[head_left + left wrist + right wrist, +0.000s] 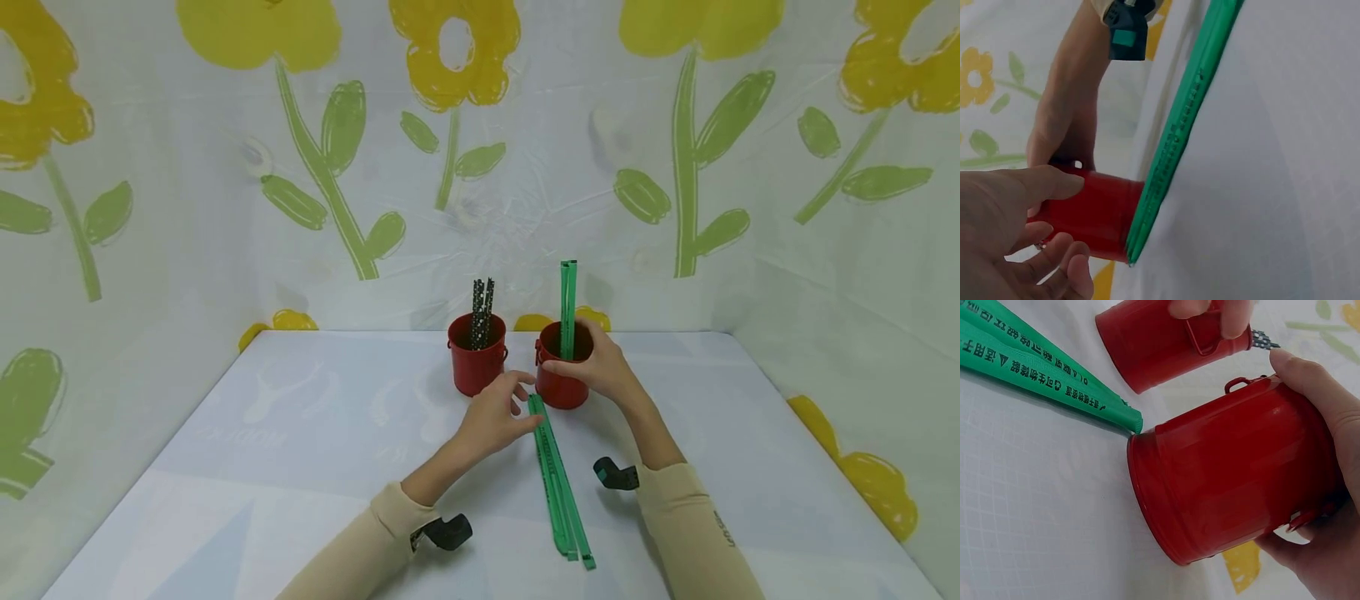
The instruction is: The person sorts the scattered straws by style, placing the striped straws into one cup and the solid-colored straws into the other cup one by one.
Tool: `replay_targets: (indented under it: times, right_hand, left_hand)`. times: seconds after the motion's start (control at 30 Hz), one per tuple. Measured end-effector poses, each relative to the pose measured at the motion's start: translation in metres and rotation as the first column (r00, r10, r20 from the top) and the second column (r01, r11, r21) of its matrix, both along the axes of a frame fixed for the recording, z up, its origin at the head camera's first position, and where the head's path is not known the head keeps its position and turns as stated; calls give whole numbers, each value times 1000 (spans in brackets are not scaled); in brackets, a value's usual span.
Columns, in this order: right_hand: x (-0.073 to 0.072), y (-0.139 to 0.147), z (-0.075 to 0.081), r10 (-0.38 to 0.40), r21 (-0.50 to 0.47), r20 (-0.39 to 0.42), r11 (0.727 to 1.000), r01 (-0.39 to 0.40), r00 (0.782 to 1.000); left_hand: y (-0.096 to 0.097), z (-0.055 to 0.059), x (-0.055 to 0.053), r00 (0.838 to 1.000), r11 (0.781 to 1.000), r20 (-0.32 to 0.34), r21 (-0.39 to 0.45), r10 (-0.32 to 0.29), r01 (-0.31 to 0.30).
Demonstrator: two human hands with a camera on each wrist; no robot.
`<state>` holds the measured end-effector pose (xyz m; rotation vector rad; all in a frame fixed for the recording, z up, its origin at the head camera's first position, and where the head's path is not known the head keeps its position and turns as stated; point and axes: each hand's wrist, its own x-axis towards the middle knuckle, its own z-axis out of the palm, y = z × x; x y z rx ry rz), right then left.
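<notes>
My right hand (609,367) holds the right red bucket (561,392) near its rim, thumb on the near side and fingers round the far side. Green wrapped straws (567,304) stand upright in that bucket. On the table, more green wrapped straws (553,479) lie lengthwise, their far ends right at the bucket's base. My left hand (495,417) hovers beside those far ends with thumb and fingers apart, nothing between them. In the left wrist view its fingers (1054,265) are loosely bent, overlapping the red bucket (1100,209).
Left of the held bucket stands another red bucket (476,372) with black-and-white patterned straws (480,312) in it. A flower-printed sheet (525,242) hangs behind the white table (300,467) and along its sides. Small black cameras (447,532) are strapped at both wrists.
</notes>
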<state>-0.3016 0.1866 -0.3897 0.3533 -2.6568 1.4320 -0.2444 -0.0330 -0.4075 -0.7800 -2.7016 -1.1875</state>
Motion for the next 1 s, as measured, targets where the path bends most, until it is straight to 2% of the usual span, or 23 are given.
replay_targets:
  times: [0.17,0.37,0.7,1.0]
  right_hand:
    - [-1,0,-1,-7,6,-1,1000,7,1000]
    - [-2,-2,0,1,9,-2,1000,-1,1000]
    - [-1,1,1,0,-1,3,1000,0,1000]
    - [-2,1,0,2,-4,7,1000,-2,1000]
  left_hand:
    - [3,-5,3,999,997,47,-76,-6,10]
    - [5,-8,7,999,990,47,-141,-5,12]
    - [13,-15,9,996,973,88,-228,-4,24]
    - [13,-16,9,996,968,92,-248,-16,38]
